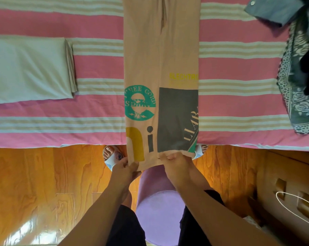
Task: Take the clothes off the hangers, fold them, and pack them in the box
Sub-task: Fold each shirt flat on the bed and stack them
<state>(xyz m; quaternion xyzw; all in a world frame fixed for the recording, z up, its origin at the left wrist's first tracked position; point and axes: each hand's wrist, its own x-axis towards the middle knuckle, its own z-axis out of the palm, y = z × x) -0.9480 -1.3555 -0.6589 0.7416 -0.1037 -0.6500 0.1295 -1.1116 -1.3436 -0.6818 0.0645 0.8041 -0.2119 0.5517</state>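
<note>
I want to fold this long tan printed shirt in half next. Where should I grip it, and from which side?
Grip the tan printed shirt at its two near corners, from the bed's edge. That end overhangs, so fingers slip under; left hand and right hand already pinch it.

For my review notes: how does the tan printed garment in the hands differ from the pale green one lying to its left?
The tan printed garment lies as a long strip, its near end off the bed edge, pinched by the left hand and right hand; the pale green garment is a compact folded rectangle, untouched. The tan one carries green, yellow and grey prints; the green one is plain. Both lie on the striped bedspread.
</note>
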